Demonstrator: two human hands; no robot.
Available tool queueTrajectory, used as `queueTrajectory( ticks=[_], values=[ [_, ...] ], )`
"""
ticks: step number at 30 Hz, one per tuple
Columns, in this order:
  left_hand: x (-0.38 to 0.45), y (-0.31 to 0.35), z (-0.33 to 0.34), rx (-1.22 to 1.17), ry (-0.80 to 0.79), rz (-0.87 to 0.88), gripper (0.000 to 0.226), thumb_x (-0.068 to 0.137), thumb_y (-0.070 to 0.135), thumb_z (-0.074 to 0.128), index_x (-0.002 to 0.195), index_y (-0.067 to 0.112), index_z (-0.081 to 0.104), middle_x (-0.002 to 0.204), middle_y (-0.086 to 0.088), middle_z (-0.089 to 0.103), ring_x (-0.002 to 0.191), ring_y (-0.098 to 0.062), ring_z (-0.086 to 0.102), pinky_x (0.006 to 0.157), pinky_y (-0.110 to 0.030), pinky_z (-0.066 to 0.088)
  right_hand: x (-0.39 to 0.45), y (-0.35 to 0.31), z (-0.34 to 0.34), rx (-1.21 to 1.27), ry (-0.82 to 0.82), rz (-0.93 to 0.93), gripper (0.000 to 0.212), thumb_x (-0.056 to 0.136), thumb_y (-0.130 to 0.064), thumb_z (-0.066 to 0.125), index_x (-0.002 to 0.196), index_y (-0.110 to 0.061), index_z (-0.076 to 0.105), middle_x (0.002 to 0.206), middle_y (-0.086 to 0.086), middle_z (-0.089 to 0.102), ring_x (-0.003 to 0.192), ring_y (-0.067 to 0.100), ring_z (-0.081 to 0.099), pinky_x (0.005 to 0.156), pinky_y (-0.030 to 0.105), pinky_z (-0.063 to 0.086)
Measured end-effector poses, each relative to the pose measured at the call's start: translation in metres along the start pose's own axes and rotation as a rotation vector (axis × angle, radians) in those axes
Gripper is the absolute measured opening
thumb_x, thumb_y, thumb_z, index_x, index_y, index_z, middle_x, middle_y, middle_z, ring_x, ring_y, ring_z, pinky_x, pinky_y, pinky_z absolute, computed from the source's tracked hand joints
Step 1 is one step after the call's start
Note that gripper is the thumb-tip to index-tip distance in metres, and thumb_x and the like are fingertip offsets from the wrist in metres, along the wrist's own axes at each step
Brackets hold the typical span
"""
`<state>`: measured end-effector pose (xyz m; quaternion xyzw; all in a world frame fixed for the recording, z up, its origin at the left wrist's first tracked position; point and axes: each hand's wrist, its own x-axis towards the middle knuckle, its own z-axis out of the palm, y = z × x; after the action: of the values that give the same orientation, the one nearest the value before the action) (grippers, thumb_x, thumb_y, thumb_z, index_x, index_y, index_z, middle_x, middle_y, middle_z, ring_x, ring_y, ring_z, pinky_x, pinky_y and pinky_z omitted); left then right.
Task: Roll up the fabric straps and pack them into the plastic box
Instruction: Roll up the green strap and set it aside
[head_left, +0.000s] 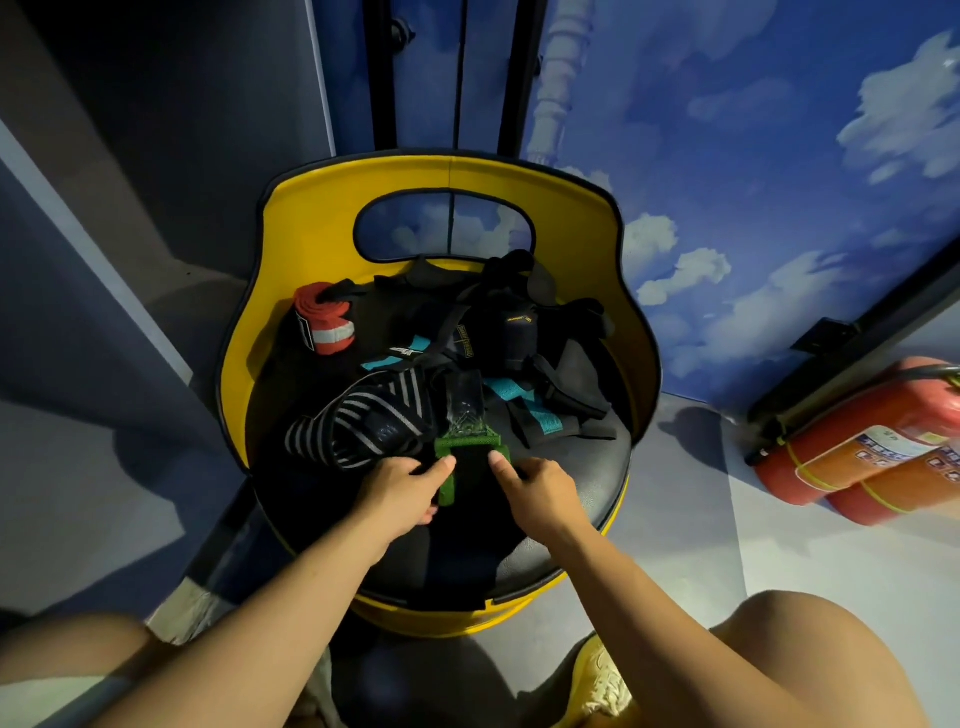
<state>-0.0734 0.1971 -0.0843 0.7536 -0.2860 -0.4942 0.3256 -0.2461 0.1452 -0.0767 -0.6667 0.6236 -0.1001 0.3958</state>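
Gym or play-venue corner, cloud-painted blue wall (753, 156), yellow round-backed seat (441, 176), red fire extinguishers (852, 457) on floor

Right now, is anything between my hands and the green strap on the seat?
No. The left hand and right hand already pinch the green strap on the black seat. No plastic box is visible.

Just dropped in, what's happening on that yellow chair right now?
A person is working on a green strap lying on the chair seat. The left hand and right hand each pinch it near its top end. A red roll already sits rolled at the back left; a striped strap and a heap of black straps lie loose. No plastic box is in view.
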Motion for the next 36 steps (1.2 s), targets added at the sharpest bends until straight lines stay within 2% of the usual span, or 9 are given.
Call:
queueTrajectory(
  ticks=[4,7,9,14,19,24,28,31,36],
  values=[
    [0.005,0.012,0.007,-0.131,0.044,-0.101,0.078,0.089,0.052,0.071,0.146,0.005,0.046,0.094,-0.006,0.065,0.077,-0.025,0.074,0.069,-0.032,0.063,0.013,-0.003,0.005,0.008,0.080,0.103,0.068,0.090,-0.075,0.046,0.068,-0.011,0.056,0.068,0.007,0.062,0.072,0.024,0.061,0.064,0.037,0.048],
    [0.013,0.020,0.008,-0.378,-0.033,-0.168,0.061,0.088,0.040,0.077,0.134,0.008,0.056,0.127,-0.010,0.061,0.090,-0.026,0.070,0.061,-0.026,0.061,0.020,-0.005,0.011,0.253,0.112,0.180,0.068,0.083,-0.076,0.058,0.082,-0.009,0.069,0.078,0.008,0.071,0.078,0.025,0.070,0.078,0.045,0.060],
    [0.015,0.022,0.005,-0.505,-0.074,-0.203,0.055,0.087,0.030,0.080,0.133,0.009,0.058,0.133,-0.008,0.060,0.103,-0.030,0.067,0.058,-0.026,0.060,0.023,-0.009,0.010,0.482,0.086,0.252,0.057,0.081,-0.064,0.071,0.088,-0.007,0.071,0.085,0.007,0.074,0.081,0.023,0.073,0.079,0.046,0.062],
    [0.012,0.028,-0.012,-0.651,-0.204,-0.181,0.049,0.077,0.019,0.085,0.122,0.016,0.068,0.127,-0.011,0.068,0.116,-0.031,0.065,0.088,-0.042,0.060,0.017,-0.023,-0.011,0.907,-0.060,0.287,0.039,0.085,-0.034,0.076,0.110,-0.005,0.069,0.102,0.008,0.076,0.093,0.021,0.073,0.080,0.035,0.058],
    [-0.001,0.053,-0.029,-0.624,-0.261,-0.036,0.041,0.085,0.016,0.076,0.125,0.012,0.066,0.116,-0.009,0.075,0.107,-0.028,0.071,0.093,-0.044,0.056,0.010,-0.042,-0.034,1.033,-0.096,0.117,0.018,0.087,-0.019,0.073,0.101,-0.011,0.066,0.090,0.004,0.070,0.079,0.013,0.068,0.063,0.024,0.050],
    [-0.016,0.085,-0.055,-0.454,-0.234,0.252,0.040,0.086,0.002,0.073,0.122,0.019,0.065,0.114,-0.008,0.074,0.103,-0.024,0.072,0.091,-0.039,0.057,0.017,-0.054,-0.058,1.047,-0.187,-0.107,0.059,0.073,-0.013,0.076,0.129,-0.010,0.058,0.110,0.003,0.072,0.094,0.015,0.067,0.070,0.024,0.048],
    [-0.017,0.089,-0.076,-0.148,-0.177,0.479,0.047,0.082,0.003,0.080,0.114,0.035,0.065,0.115,0.003,0.069,0.110,-0.009,0.066,0.093,-0.024,0.052,0.023,-0.060,-0.071,1.018,-0.356,-0.241,0.065,0.075,0.008,0.064,0.137,-0.006,0.052,0.117,0.011,0.070,0.102,0.020,0.069,0.076,0.025,0.055],
    [-0.013,0.084,-0.078,0.021,-0.108,0.572,0.056,0.076,0.011,0.086,0.113,0.046,0.061,0.122,0.005,0.064,0.114,0.007,0.059,0.095,-0.018,0.048,0.029,-0.070,-0.080,0.923,-0.382,-0.214,0.059,0.073,-0.007,0.062,0.131,-0.008,0.060,0.105,0.004,0.070,0.094,0.015,0.067,0.078,0.028,0.053],
    [-0.009,0.079,-0.065,0.136,-0.090,0.646,0.058,0.083,0.006,0.081,0.121,0.041,0.055,0.121,0.019,0.061,0.100,0.025,0.055,0.076,0.003,0.041,0.052,-0.074,-0.079,0.787,-0.193,-0.067,0.029,0.086,-0.037,0.068,0.111,-0.025,0.076,0.118,0.007,0.073,0.108,0.026,0.068,0.083,0.037,0.053]
  ],
)
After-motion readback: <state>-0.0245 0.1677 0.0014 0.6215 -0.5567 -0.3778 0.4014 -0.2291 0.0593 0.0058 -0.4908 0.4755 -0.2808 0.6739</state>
